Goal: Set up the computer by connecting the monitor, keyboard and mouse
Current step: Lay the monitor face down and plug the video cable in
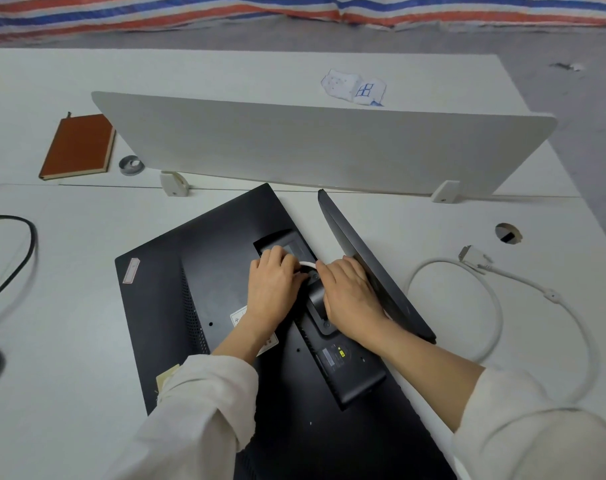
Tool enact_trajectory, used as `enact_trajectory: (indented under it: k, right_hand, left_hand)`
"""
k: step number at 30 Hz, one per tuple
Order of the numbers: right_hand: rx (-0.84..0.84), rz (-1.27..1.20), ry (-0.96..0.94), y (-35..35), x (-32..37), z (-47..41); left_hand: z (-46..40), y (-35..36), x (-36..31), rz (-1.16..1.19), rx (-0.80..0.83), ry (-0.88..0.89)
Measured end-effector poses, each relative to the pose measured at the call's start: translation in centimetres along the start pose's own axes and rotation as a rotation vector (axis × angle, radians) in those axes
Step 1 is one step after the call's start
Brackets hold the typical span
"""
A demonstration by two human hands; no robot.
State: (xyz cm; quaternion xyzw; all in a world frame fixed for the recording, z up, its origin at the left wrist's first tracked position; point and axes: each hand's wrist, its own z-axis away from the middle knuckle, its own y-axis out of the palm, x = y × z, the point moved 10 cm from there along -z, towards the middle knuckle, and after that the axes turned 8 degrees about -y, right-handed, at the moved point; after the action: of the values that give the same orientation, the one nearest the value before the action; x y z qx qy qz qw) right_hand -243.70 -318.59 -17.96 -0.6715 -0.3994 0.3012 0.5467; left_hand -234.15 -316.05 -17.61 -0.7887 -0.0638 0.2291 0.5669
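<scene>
White cable (306, 264) pinched by both hands (275, 282) over the face-down monitor (177, 271).

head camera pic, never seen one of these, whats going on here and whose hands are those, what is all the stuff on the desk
This is a single picture from a camera worn on a person's head, looking down at their own two hands. No robot is involved.

A black monitor lies face down on the white desk, its stand base sticking up. The left hand and right hand are at the stand's neck, where a bit of white cable passes between them; the left fingers curl at it, but the exact grip is hidden.

Nearby are the white cable's free plug, a black cable, a brown notebook, a grey ring and a white divider panel.
</scene>
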Motion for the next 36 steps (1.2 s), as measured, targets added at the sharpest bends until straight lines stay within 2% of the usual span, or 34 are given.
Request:
enact_trajectory:
  k: [6,12,16,23,27,32,36]
  right_hand:
    - [0.018,0.001,0.010,0.0,0.1,-0.1]
    - [0.022,-0.005,0.014,-0.1,0.2,-0.1]
    - [0.025,-0.003,0.019,0.0,0.1,-0.1]
    - [0.029,0.008,0.009,0.0,0.1,0.0]
    - [0.011,0.018,0.000,-0.1,0.2,0.0]
    - [0.018,0.023,0.001,0.2,0.1,0.0]
    - [0.017,0.021,0.002,0.2,0.1,0.0]
  left_hand:
    - [0.2,0.3,-0.5,-0.100,-0.004,0.073]
    - [0.2,0.6,-0.2,-0.035,0.074,0.034]
    - [0.2,0.6,-0.4,-0.056,0.065,0.047]
    - [0.0,0.9,0.3,0.055,0.106,-0.033]
    - [0.4,1.0,-0.2,0.014,0.096,0.033]
    - [0.1,0.7,0.2,0.090,0.087,-0.010]
    - [0.3,1.1,-0.2,0.035,0.108,0.024]
